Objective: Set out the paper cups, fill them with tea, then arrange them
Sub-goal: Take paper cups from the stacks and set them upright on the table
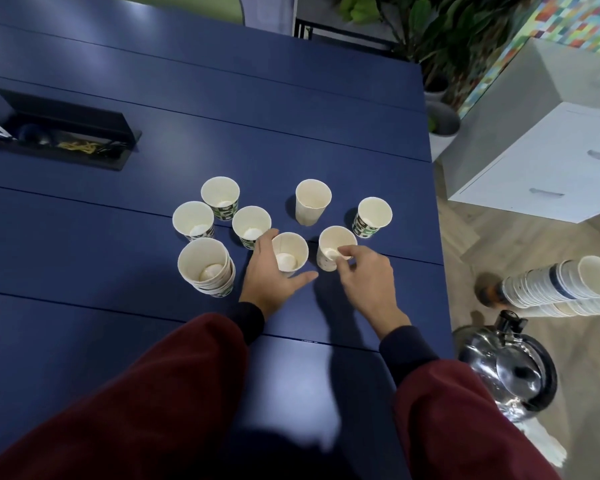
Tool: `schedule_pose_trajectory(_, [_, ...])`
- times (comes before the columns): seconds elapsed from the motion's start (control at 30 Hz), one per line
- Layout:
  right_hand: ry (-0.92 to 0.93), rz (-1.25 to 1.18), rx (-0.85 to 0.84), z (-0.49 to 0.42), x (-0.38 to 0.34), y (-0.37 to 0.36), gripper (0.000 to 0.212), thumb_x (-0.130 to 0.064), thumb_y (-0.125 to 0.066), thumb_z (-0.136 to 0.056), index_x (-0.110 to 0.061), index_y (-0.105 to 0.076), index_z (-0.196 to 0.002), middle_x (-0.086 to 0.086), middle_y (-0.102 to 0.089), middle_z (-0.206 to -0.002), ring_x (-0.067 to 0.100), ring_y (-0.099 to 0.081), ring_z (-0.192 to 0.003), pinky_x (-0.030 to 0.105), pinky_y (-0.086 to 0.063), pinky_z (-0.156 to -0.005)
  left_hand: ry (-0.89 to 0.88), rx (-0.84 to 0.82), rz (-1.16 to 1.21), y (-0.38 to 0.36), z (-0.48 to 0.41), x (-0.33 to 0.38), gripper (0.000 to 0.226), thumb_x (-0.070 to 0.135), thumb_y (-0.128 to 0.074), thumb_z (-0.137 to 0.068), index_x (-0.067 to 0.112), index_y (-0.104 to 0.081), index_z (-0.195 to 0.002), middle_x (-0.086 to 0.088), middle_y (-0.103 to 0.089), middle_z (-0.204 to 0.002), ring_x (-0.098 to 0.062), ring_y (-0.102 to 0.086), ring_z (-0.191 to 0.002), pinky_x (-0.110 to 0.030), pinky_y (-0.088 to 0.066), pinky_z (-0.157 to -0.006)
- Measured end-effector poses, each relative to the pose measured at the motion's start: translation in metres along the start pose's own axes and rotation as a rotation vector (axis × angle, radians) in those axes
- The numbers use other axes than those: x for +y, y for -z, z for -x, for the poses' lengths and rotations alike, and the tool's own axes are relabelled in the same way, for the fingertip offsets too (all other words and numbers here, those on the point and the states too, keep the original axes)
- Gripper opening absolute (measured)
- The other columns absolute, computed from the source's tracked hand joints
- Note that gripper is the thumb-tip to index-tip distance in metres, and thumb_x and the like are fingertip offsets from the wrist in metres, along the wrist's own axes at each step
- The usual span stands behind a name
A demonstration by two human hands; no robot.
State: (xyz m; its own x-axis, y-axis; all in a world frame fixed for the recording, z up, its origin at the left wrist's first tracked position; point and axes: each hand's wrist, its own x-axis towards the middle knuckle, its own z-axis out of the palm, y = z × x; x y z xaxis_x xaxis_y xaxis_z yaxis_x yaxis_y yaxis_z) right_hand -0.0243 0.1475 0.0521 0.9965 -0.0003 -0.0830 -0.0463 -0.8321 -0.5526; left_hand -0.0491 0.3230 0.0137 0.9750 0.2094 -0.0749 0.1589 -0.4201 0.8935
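- Nearest us, two dark red sleeves (153, 393) reach out over the blue desk (118, 323).
- To the right of the right-hand fingers and nearer us, off the desk edge, we see a steel kettle (510, 368) and a long cup stack (565, 289).
- Left hand (269, 277): the fingers (265, 237) and thumb curl round the sides of the held cup (289, 252), which stands upright on the desk within that grasp, its white bottom showing.
- Right hand (366, 280): forefinger and thumb are closed in a pinch on the near rim of the pinched cup (333, 242), and the other fingers are loosely curled. This cup stands just beside the held cup, apart from it.
- Left of the left-hand fingers, near but untouched, stands a nested stack (205, 265) of cups.
- Just beyond those fingers we find a cluster of three cups (221, 211). We cannot tell whether the nearest touches the fingertips.
- Beyond the right-hand fingers stand a plain cup (313, 200) and, further right, a patterned cup (374, 216), well apart from each other.
- Far to the left, an open cable tray (66, 129) is set into the desk.
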Motion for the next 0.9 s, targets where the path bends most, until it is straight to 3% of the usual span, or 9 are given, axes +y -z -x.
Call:
schedule_pose_trajectory(0.1, [0.014,-0.042,0.081,0.005,-0.008,0.003,0.027,-0.021,-0.06,-0.096,-0.014,-0.072,-0.119,0.005,-0.073,-0.11,0.026,-0.067,-0.093,0.034,-0.047,-0.082,-0.099,0.105,0.047,0.016,0.01,0.019,0.092,0.027,-0.089,-0.073,0.008,-0.037,-0.145,-0.006,-0.046,-0.145,-0.018,-0.045,-0.134,-0.028,-0.037,-0.11])
schedule_pose_trajectory(0.23, [0.105,-0.121,0.133,0.022,-0.033,0.0,0.017,-0.017,-0.061,-0.094,-0.015,-0.073,-0.107,0.0,-0.073,-0.104,0.02,-0.065,-0.081,0.03,-0.045,-0.072,-0.241,0.302,0.062,0.057,0.022,0.044,0.066,0.017,-0.076,-0.082,0.005,-0.044,-0.137,-0.002,-0.051,-0.135,-0.013,-0.05,-0.125,-0.022,-0.039,-0.104])
schedule_pose_trajectory(0.3, [0.178,-0.168,0.102,0.031,-0.049,-0.007,0.014,-0.016,-0.062,-0.095,-0.015,-0.072,-0.104,-0.002,-0.071,-0.101,0.013,-0.062,-0.077,0.031,-0.047,-0.072,-0.223,0.404,0.042,0.084,0.029,0.044,0.057,0.017,-0.068,-0.08,0.005,-0.047,-0.131,-0.002,-0.053,-0.13,-0.01,-0.051,-0.116,-0.021,-0.038,-0.099])
schedule_pose_trajectory(0.4, [0.298,-0.219,0.03,0.042,-0.07,-0.022,0.016,-0.017,-0.064,-0.094,-0.015,-0.07,-0.109,-0.002,-0.068,-0.106,0.008,-0.057,-0.076,0.031,-0.05,-0.074,-0.143,0.47,0.018,0.119,0.041,0.021,0.055,0.011,-0.054,-0.074,0.004,-0.047,-0.128,-0.008,-0.054,-0.128,-0.02,-0.053,-0.118,-0.024,-0.039,-0.102])
schedule_pose_trajectory(0.53, [0.476,-0.205,-0.114,0.058,-0.102,-0.049,0.033,-0.017,-0.067,-0.09,-0.021,-0.065,-0.123,-0.006,-0.06,-0.118,0.004,-0.056,-0.076,0.032,-0.051,-0.075,-0.015,0.371,-0.013,0.147,0.062,-0.026,0.065,0.01,-0.049,-0.067,0.002,-0.043,-0.132,-0.012,-0.049,-0.131,-0.021,-0.052,-0.12,-0.04,-0.047,-0.097])
schedule_pose_trajectory(0.6, [0.517,-0.132,-0.174,0.061,-0.114,-0.063,0.042,-0.018,-0.069,-0.089,-0.023,-0.061,-0.131,-0.004,-0.053,-0.13,0.011,-0.061,-0.094,0.034,-0.051,-0.08,0.065,0.226,-0.044,0.151,0.064,-0.044,0.075,0.015,-0.053,-0.065,0.005,-0.039,-0.137,-0.009,-0.045,-0.137,-0.02,-0.052,-0.122,-0.038,-0.048,-0.092])
schedule_pose_trajectory(0.67, [0.523,-0.055,-0.166,0.062,-0.123,-0.077,0.039,-0.021,-0.071,-0.089,-0.019,-0.063,-0.127,0.004,-0.049,-0.137,0.023,-0.056,-0.113,0.036,-0.05,-0.084,0.108,0.036,-0.043,0.15,0.062,-0.057,0.084,0.022,-0.061,-0.064,0.01,-0.034,-0.143,-0.004,-0.042,-0.143,-0.019,-0.052,-0.125,-0.04,-0.047,-0.1])
schedule_pose_trajectory(0.77, [0.454,-0.045,-0.14,0.066,-0.135,-0.094,0.021,-0.024,-0.072,-0.09,-0.008,-0.068,-0.103,0.01,-0.055,-0.12,0.029,-0.057,-0.102,0.041,-0.049,-0.08,0.088,-0.138,0.009,0.145,0.052,-0.066,0.086,0.04,-0.077,-0.06,0.024,-0.042,-0.136,0.005,-0.053,-0.135,-0.013,-0.054,-0.121,-0.034,-0.046,-0.101])
schedule_pose_trajectory(0.9, [0.307,-0.113,-0.147,0.076,-0.153,-0.106,0.032,-0.042,-0.065,-0.094,-0.012,-0.065,-0.085,0.005,-0.059,-0.085,0.024,-0.055,-0.079,0.039,-0.045,-0.071,0.136,-0.109,0.089,0.162,0.041,-0.065,0.074,0.058,-0.073,-0.049,0.028,-0.054,-0.114,0.013,-0.068,-0.106,-0.007,-0.064,-0.096,-0.023,-0.049,-0.077])
